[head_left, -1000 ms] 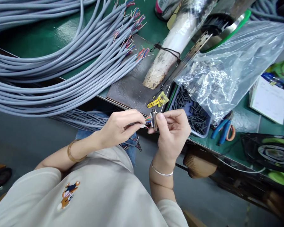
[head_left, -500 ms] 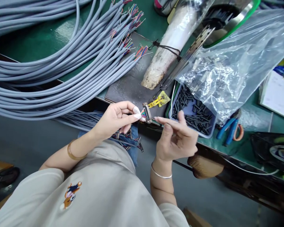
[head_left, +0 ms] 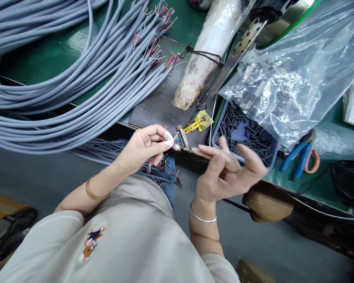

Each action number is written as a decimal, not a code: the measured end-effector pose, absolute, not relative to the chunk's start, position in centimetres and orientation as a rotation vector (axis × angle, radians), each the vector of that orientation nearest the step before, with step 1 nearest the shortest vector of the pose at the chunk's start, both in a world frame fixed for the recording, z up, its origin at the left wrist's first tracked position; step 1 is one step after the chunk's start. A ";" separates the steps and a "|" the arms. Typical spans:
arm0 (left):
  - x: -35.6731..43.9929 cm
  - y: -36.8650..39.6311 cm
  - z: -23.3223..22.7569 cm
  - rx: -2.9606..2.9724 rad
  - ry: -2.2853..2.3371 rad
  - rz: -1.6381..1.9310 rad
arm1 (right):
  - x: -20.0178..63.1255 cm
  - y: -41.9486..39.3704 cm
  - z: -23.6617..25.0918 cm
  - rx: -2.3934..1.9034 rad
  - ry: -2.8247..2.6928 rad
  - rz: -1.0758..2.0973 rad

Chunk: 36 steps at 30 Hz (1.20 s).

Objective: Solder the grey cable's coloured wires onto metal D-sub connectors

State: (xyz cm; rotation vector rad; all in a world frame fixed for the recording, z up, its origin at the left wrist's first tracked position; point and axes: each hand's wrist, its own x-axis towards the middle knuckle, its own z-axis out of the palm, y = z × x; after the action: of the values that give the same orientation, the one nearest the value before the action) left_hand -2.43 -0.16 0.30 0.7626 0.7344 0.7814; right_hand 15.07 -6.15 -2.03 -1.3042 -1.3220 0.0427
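My left hand (head_left: 149, 145), its fingertips wrapped in white, pinches the thin coloured wires (head_left: 176, 140) right behind a D-sub connector (head_left: 181, 137). The connector's metal shell faces right, above the table's front edge. My right hand (head_left: 228, 173) is just right of it with fingers spread. One fingertip points at the connector's lower end; whether it touches cannot be made out. Nothing shows between the right fingers. Below the left hand, several finished-looking cable ends with connectors (head_left: 165, 165) lie across my lap.
Grey cables (head_left: 106, 94) with stripped ends cover the left of the table. A wrapped white roll (head_left: 206, 51) and a soldering iron stand (head_left: 242, 55) lie ahead. To the right are a bin (head_left: 215, 137) of black sleeves, a plastic bag (head_left: 283, 86) and pliers (head_left: 299, 159).
My right hand's fingers have spread apart, with the outer ones swinging out to the right. My left hand keeps its pinch on the wires. The view has shifted slightly.
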 end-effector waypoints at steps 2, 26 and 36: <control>-2.4 -0.2 0.4 0.776 0.748 0.772 | 14.9 -6.2 -2.0 -1.256 -1.373 -0.006; -2.0 -1.5 -0.3 1.259 0.915 0.940 | 14.0 -5.3 -2.5 -1.322 -1.405 0.091; -1.5 -0.9 -0.2 1.065 0.893 0.928 | 13.9 -5.4 -2.4 -1.328 -1.512 0.007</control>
State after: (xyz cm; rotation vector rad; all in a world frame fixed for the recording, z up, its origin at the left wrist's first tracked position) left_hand -1.53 -0.94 -0.24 1.0649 0.8926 0.9283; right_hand 13.90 -5.43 -2.38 -1.3283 -1.5117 0.0068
